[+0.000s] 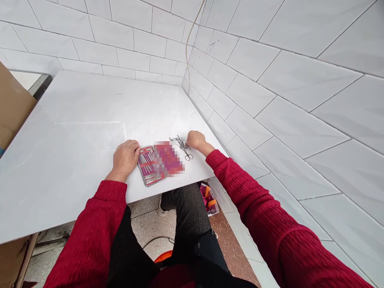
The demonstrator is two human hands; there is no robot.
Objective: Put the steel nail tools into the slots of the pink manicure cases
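A flat open manicure set case (147, 182) with a metal rim and slim tools on a red and purple lining lies near the table's front edge. My left hand (124, 159) is curled at its left rim, fingers and thumb pressed together against that edge. On the right, my right hand (196, 140) is closed beside a small heap of metal tools (181, 143); whatever its fingers pinch is hidden. Small scissors (189, 157) lie at the near end of that heap. Between case and tools sits a blurred red and purple patch (169, 159), its contents unreadable.
The white table (84, 104) meets a tiled wall (255, 80) close on my right. A cable (186, 44) hangs in the corner. Cardboard (13, 104) stands at the left. Below the table, a plastic box (213, 208) holds purple and orange things.
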